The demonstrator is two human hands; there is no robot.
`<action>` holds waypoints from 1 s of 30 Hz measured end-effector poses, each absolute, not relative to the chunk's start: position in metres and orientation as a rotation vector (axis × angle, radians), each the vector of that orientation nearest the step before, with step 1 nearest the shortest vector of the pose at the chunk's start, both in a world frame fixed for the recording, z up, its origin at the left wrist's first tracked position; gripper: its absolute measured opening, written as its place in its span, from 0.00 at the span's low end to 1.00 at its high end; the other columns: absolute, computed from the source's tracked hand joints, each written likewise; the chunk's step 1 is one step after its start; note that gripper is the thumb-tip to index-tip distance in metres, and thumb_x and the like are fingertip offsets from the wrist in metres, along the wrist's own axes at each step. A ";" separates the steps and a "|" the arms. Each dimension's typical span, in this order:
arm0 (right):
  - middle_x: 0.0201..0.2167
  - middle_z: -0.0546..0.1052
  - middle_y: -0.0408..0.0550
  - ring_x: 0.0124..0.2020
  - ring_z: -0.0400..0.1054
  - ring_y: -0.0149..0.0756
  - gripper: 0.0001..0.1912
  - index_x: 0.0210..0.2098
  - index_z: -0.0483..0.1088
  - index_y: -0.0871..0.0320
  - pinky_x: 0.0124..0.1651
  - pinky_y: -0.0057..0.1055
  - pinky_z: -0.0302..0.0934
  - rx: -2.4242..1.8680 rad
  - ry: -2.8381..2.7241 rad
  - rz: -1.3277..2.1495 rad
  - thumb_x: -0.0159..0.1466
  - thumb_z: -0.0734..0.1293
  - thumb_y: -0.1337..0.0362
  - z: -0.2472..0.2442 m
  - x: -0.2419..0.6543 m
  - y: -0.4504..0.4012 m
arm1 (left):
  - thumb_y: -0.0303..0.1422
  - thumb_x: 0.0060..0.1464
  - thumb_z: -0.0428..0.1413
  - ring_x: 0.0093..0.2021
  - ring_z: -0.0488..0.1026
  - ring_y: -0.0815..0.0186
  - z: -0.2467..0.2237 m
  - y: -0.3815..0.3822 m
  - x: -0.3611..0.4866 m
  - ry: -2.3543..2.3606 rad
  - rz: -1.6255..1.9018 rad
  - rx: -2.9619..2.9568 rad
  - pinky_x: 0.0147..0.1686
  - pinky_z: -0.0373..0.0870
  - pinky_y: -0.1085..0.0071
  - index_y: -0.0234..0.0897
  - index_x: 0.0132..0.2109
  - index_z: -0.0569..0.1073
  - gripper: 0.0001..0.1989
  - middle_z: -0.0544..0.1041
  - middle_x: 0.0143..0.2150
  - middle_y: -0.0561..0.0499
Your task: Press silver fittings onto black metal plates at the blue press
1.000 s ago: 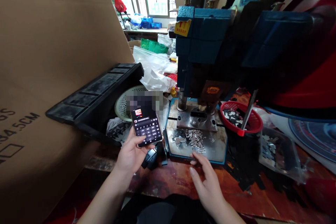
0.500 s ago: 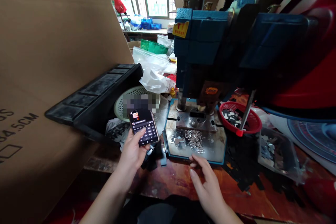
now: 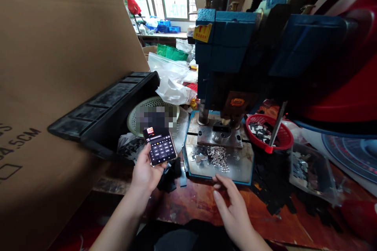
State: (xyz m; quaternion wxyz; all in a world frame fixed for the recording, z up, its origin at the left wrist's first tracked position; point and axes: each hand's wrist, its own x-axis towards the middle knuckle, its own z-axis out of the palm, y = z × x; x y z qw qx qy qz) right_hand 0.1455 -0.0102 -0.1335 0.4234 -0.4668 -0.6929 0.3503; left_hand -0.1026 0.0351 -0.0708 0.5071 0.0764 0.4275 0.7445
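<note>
A smartphone (image 3: 162, 150) with a lit keypad on its dark screen lies in my left hand (image 3: 146, 172). The thumb rests along the phone's left edge, and the upper part of the screen is blurred out. My right hand (image 3: 231, 200) hovers at the front edge of the press's metal base plate (image 3: 203, 169), fingers loosely curved and apart, holding nothing. On that plate sits a heap of small shiny metal parts (image 3: 218, 157), with a few flat metal pieces (image 3: 200, 157) to its left. Behind them is the steel die block (image 3: 220, 138) of the blue press (image 3: 226, 43).
At the right are a red basket (image 3: 284, 145) of small flat pieces and a clear plastic box (image 3: 312, 172) of metal pieces. A large cardboard box (image 3: 64, 39), a black crate (image 3: 103, 102) and a pale round basket (image 3: 134, 119) stand at the left.
My left thumb has moved off the phone's keypad to its left edge. The phone has shifted slightly left and down. My right hand has stayed nearly still.
</note>
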 end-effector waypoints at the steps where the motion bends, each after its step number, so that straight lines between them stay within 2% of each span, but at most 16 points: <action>1: 0.46 0.73 0.51 0.43 0.71 0.35 0.18 0.54 0.63 0.52 0.48 0.32 0.68 -1.171 -1.734 0.873 0.65 0.61 0.65 -0.134 0.146 -0.010 | 0.32 0.56 0.50 0.22 0.71 0.68 -0.071 0.035 -0.104 1.016 1.800 0.183 0.17 0.68 0.74 0.35 0.38 0.73 0.08 0.75 0.29 0.52; 8: 0.45 0.75 0.52 0.42 0.73 0.36 0.16 0.53 0.65 0.54 0.46 0.30 0.69 -1.202 -1.763 0.752 0.65 0.62 0.64 -0.149 0.163 -0.007 | 0.32 0.58 0.48 0.22 0.71 0.66 -0.070 0.037 -0.109 0.949 1.810 0.197 0.14 0.66 0.73 0.35 0.37 0.72 0.09 0.75 0.29 0.53; 16: 0.36 0.78 0.50 0.35 0.76 0.36 0.13 0.48 0.69 0.56 0.37 0.28 0.72 -1.333 -1.842 0.494 0.66 0.61 0.62 -0.181 0.198 -0.003 | 0.31 0.58 0.48 0.22 0.71 0.67 -0.081 0.044 -0.111 1.013 1.778 0.149 0.12 0.64 0.74 0.34 0.38 0.72 0.09 0.74 0.29 0.51; 24: 0.38 0.79 0.51 0.36 0.76 0.35 0.12 0.47 0.70 0.57 0.38 0.25 0.72 -1.229 -1.896 0.403 0.66 0.60 0.62 -0.183 0.191 -0.003 | 0.32 0.58 0.49 0.22 0.70 0.67 -0.082 0.049 -0.112 0.986 1.791 0.180 0.12 0.65 0.73 0.35 0.38 0.72 0.08 0.74 0.29 0.52; 30: 0.41 0.78 0.51 0.42 0.75 0.37 0.12 0.48 0.69 0.55 0.43 0.28 0.71 -1.191 -1.937 0.427 0.65 0.61 0.64 -0.185 0.182 -0.005 | 0.30 0.54 0.51 0.22 0.70 0.66 -0.082 0.049 -0.112 1.006 1.783 0.158 0.12 0.66 0.72 0.34 0.37 0.71 0.06 0.73 0.29 0.52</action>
